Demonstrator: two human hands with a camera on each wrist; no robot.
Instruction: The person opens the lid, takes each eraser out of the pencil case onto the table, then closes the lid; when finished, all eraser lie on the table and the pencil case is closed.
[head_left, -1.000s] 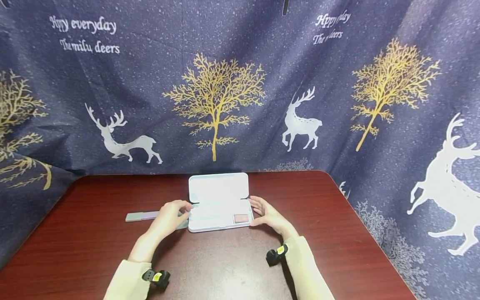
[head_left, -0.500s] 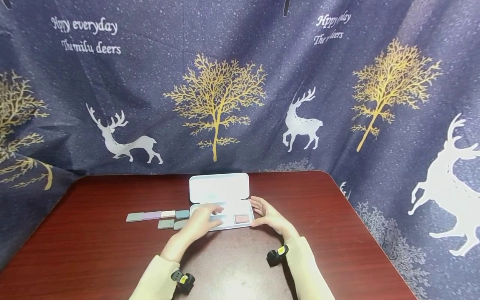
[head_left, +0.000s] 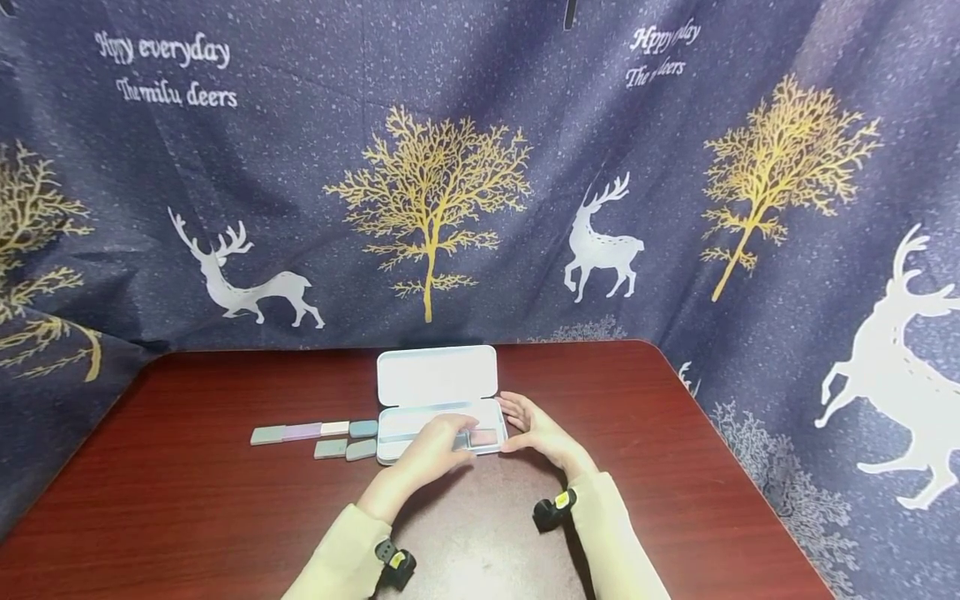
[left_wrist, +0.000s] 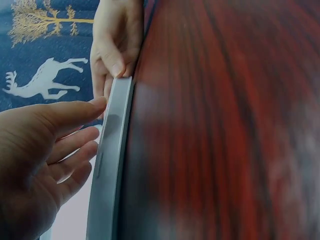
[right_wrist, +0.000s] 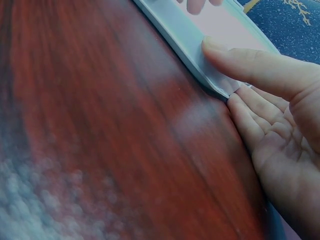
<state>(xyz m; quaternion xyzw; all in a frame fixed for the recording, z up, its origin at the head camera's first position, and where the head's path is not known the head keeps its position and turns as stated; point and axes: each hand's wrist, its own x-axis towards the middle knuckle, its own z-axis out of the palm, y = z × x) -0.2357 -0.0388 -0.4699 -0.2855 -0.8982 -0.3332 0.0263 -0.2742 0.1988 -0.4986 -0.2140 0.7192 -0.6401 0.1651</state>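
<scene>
A white pencil case lies on the table with its lid raised at the back. In its right-hand compartment sits a small pinkish block. My left hand reaches over the front of the case, its fingertips just left of that block. Its thumb is near the front rim, and the left wrist view shows relaxed fingers with nothing between them. My right hand holds the case's right end, thumb on the front corner and fingers along the side. Behind the left hand, part of the case's interior is hidden.
Left of the case, flat pastel pieces lie end to end: grey-green, lilac, white and teal. Two greyish-green pieces lie in front of them. A patterned blue curtain hangs behind the table.
My left hand has moved right, from the case's left edge across to the pinkish block, uncovering the pastel pieces. The right hand stays at the right end.
</scene>
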